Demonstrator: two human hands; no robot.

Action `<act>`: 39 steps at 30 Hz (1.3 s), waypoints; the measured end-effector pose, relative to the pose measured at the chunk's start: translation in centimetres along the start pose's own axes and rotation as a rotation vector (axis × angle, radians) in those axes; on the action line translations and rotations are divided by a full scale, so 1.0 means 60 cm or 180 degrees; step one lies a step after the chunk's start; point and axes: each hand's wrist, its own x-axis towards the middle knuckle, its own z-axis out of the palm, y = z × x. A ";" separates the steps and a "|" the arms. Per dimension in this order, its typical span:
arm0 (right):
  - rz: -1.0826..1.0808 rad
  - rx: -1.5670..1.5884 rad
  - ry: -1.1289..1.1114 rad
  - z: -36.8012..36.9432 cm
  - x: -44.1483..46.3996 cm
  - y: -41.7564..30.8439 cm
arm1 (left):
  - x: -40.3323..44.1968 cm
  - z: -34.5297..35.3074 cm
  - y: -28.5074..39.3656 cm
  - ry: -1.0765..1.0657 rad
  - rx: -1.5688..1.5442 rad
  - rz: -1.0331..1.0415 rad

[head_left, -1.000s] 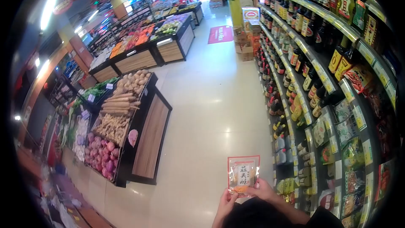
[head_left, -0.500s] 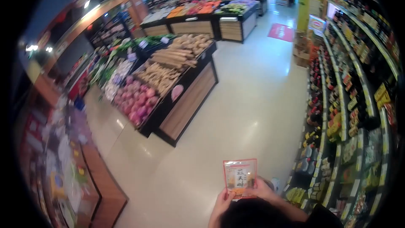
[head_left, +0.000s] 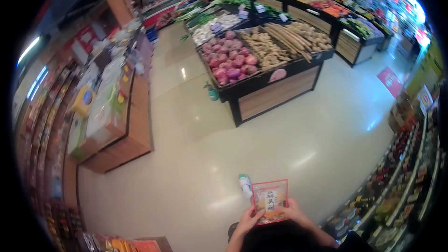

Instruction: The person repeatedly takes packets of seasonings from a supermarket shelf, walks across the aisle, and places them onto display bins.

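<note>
A flat food packet (head_left: 270, 199) with a red border, a clear upper part and a white label with dark characters is held up in front of me. My left hand (head_left: 249, 219) grips its lower left edge, thumb on the front. On the lower right edge, my right hand (head_left: 291, 211) pinches it in the same way. Fingers behind the packet are hidden. Just left of the packet, a white shoe (head_left: 245, 184) with a green toe shows on the floor.
Ahead stands a produce stand (head_left: 280, 91) with red onions (head_left: 228, 60), ginger (head_left: 267, 49) and long roots. A wooden counter (head_left: 135, 119) with bagged goods is at left. Shelves of bottles (head_left: 396, 168) line the right. Pale shiny floor (head_left: 196, 158) lies between them.
My view has turned left, so the produce stand and shelves sit further right and the left counter shows more. A shoe has come into view. Both hands still hold the packet.
</note>
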 end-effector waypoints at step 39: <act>-0.0337 -0.1171 -0.1979 0.456 0.568 -0.164 | 0.145 -0.489 0.221 0.2377 -0.1008 0.1072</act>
